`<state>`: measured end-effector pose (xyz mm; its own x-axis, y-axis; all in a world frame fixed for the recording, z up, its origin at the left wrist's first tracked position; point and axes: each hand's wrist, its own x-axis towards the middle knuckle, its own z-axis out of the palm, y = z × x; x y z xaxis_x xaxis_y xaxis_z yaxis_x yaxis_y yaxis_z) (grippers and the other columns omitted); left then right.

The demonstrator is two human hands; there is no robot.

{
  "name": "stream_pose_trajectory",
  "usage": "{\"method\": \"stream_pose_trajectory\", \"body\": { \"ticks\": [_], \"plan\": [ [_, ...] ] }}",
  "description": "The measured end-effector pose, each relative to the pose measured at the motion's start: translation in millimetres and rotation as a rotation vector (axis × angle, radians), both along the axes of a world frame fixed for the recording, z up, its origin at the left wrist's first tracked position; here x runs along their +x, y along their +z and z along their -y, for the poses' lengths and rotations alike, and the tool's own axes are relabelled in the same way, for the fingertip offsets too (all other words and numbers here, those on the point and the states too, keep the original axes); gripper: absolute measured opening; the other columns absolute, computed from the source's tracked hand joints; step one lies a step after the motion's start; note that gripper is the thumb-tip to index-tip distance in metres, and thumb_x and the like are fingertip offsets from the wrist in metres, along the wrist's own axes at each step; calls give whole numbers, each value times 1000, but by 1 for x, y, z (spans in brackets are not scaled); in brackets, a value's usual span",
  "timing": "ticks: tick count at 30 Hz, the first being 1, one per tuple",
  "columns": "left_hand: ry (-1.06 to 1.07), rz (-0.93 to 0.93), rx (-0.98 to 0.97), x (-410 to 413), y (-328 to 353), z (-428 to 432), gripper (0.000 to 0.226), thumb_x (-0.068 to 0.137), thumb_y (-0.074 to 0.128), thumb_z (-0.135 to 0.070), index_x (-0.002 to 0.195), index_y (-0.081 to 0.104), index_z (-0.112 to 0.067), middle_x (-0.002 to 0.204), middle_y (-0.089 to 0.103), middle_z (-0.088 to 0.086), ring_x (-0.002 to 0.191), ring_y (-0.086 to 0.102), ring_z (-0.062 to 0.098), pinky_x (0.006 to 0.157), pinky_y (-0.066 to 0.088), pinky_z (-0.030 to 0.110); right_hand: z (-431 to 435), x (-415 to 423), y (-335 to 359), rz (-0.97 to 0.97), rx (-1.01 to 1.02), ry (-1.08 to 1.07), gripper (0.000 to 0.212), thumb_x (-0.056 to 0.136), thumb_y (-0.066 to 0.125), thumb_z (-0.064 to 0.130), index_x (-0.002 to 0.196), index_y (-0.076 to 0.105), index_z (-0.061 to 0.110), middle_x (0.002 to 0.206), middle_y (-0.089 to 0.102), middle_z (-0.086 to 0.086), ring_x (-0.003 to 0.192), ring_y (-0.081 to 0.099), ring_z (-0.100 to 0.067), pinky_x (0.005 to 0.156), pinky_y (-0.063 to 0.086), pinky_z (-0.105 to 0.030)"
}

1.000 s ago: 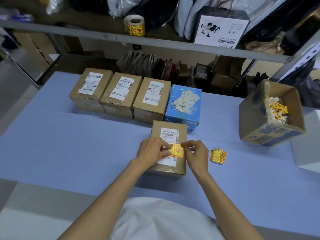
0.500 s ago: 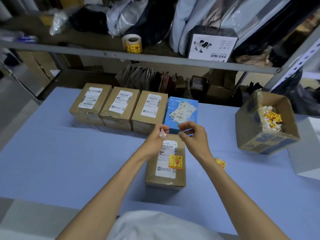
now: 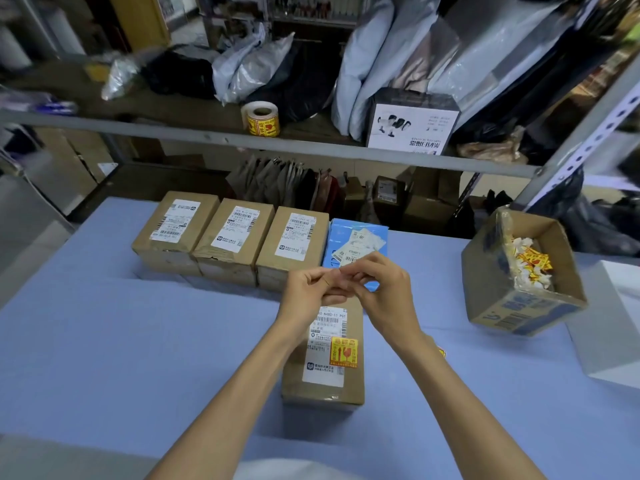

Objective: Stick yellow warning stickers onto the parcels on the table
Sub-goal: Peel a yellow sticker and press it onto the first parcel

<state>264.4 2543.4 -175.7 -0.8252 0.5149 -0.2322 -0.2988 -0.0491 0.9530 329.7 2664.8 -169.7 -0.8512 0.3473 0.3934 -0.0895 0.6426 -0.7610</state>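
Status of work: one parcel labelled, four outstanding. The near parcel (image 3: 353, 386) lies flat on the desk (image 3: 104, 341) directly before the person, its top face square to the reach. A yellow warning sticker (image 3: 343, 352) sits flat on that face, overlapping the right edge of the white shipping label (image 3: 323, 370) and leaving the upper barcode uncovered, which reads as deliberate. The left hand (image 3: 310, 289) and right hand (image 3: 386, 292) are held above the far end of this parcel, clear of it, with fingers curled and drawn tip to tip where the two hands meet. The posture suits working a small scrap such as a peeled backing, but whether anything is clamped between them cannot be told. Three brown parcels (image 3: 235, 237) and a blue parcel (image 3: 337, 237) stand in a touching row along the far side of the desk, labels up, none showing a yellow sticker; judged to be the queue. An open carton (image 3: 502, 317) to the right holds crumpled white-and-yellow scraps (image 3: 530, 268), evidently the waste bin, near the right hand. A corner of loose stickers (image 3: 440, 351) shows just beyond the right forearm, mostly hidden. A sticker roll (image 3: 261, 119) stands on the shelf (image 3: 346, 150) above, well apart from the work. Next requirement, in my judgement: take a fresh sticker and bring a parcel forward.
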Motion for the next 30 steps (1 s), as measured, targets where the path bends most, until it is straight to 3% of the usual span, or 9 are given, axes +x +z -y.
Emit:
{"method": "stream_pose_trajectory", "body": {
  "ticks": [4, 8, 14, 18, 24, 30],
  "plan": [
    [-75, 12, 31, -1, 2, 3, 16, 93, 57, -12, 99, 70, -6, 84, 75, 11, 79, 73, 19, 73, 58, 22, -4, 0, -5, -7, 47, -20, 13, 79, 76, 10, 92, 76, 13, 85, 65, -2, 74, 64, -10, 68, 53, -17],
    [7, 26, -5, 0, -1, 2, 12, 91, 62, -13, 97, 68, -5, 80, 75, 11, 71, 72, 16, 67, 58, 21, 0, -3, -7, 40, 37, -18, 7, 82, 73, 11, 89, 73, 10, 80, 71, 0, 72, 67, -8, 68, 56, -23],
    [25, 6, -1, -2, 2, 5, 15, 82, 72, -9, 94, 70, -1, 87, 73, 17, 80, 72, 23, 71, 58, 25, -3, -4, -4, 118, -325, -50, 10, 80, 68, 0, 86, 73, 7, 78, 72, 0, 74, 68, -11, 69, 56, -23],
    [45, 55, 86, -2, 4, 2, 17, 81, 73, -6, 96, 70, 1, 86, 73, 16, 80, 72, 20, 79, 58, 26, -4, -6, -2, 83, -380, -33, 13, 79, 65, -4, 82, 73, 5, 77, 71, -5, 75, 68, -15, 69, 55, -23],
    [80, 132, 81, -5, 2, 0, 19, 79, 73, -1, 96, 68, 0, 83, 74, 13, 72, 72, 15, 68, 56, 18, -6, -2, -4, 84, -482, -11, 16, 79, 69, -3, 83, 76, 10, 83, 74, -4, 83, 70, -13, 75, 56, -22],
    [13, -68, -44, -11, 5, 2, 11, 78, 72, 1, 85, 70, -7, 79, 72, 8, 73, 69, 15, 69, 58, 24, -6, 3, -2, 49, -771, 36, 15, 77, 70, -6, 89, 74, 3, 81, 74, -9, 80, 72, -19, 70, 57, -23]
  ]
}}
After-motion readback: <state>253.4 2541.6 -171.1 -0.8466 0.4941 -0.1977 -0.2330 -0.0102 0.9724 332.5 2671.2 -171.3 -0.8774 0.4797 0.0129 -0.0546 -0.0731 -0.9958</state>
